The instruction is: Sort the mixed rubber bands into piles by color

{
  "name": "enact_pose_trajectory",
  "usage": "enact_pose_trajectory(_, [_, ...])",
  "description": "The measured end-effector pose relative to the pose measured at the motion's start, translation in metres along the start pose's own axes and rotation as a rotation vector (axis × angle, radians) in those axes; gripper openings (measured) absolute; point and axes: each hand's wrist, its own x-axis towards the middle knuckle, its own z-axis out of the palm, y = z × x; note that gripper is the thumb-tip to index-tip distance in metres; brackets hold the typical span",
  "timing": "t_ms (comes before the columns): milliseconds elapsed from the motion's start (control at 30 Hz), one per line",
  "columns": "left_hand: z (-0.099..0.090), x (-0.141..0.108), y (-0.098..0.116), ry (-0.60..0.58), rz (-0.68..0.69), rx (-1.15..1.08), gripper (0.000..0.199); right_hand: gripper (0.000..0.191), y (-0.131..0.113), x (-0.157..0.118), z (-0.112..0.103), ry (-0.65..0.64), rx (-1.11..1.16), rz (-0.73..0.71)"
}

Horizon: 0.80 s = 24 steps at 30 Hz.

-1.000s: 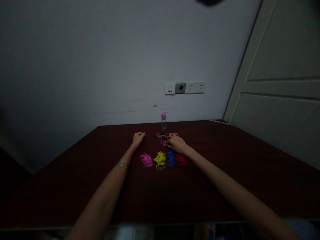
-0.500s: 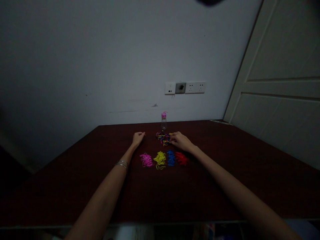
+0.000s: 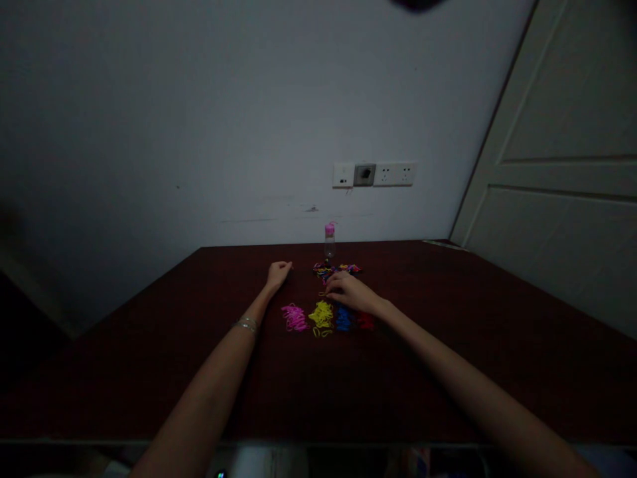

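My right hand (image 3: pixel 347 291) pinches a yellow rubber band (image 3: pixel 322 294) just above the yellow pile of rubber bands (image 3: pixel 322 314). Behind its fingers lies a mixed heap of coloured rubber bands (image 3: pixel 348 268), partly covered by the hand. Pink bands (image 3: pixel 295 317) form a pile left of the yellow one; blue bands (image 3: pixel 343 318) and red bands (image 3: pixel 365 321) lie to its right, under the right wrist's near side. My left hand (image 3: pixel 279 273) rests closed on the table, left of the heap; whether its fingers hold anything is too small to tell.
A small clear bottle with a pink cap (image 3: pixel 329 241) stands behind the mixed heap. The dark red table (image 3: pixel 298 385) meets a wall with sockets (image 3: pixel 393 174). A pale panelled door (image 3: pixel 562 199) is on the right.
My right hand has come from the mixed heap toward me and left, with a yellow band now at its fingertips. The left hand stays in place; the view has shifted slightly.
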Motion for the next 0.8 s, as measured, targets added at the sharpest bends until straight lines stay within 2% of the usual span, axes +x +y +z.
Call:
enact_pose_trajectory(200, [0.0,-0.001,-0.001,-0.007,0.004,0.007,0.032,0.017,-0.007,0.002,0.006,-0.098,-0.043,-0.011])
enact_pose_trajectory(333, [0.0,-0.003,0.001,-0.029,0.01,0.028,0.034,0.023,0.002,-0.002,0.002,-0.053,-0.039,0.0])
enact_pose_trajectory(567, [0.005,-0.007,0.003,-0.132,0.101,0.235,0.031,0.032,0.054,-0.032,-0.018,0.104,-0.119,0.217])
enact_pose_trajectory(667, [0.005,-0.012,0.008,-0.174,0.128,0.346,0.026,0.034,0.081,-0.053,-0.026,0.127,-0.167,0.35])
enact_pose_trajectory(800, [0.003,-0.018,0.019,-0.238,0.184,0.462,0.021,0.037,0.108,-0.079,-0.03,0.118,-0.205,0.453])
